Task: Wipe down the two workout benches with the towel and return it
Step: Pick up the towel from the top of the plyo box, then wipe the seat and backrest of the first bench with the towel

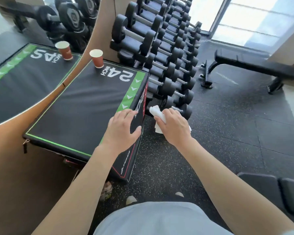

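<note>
Two hands sit at the near corner of the plyo box (85, 106): the right hand (174, 128) has its fingers (166, 114) curled around the white towel (155, 111), held off the box's side above the floor, while the left hand (122, 127) lies flat, fingers straight, on the corner. Judging by the task, carry the towel bunched firmly to the flat bench (255, 64) well apart by the window; a loose fold may drag across the dumbbell rack (168, 53).
</note>
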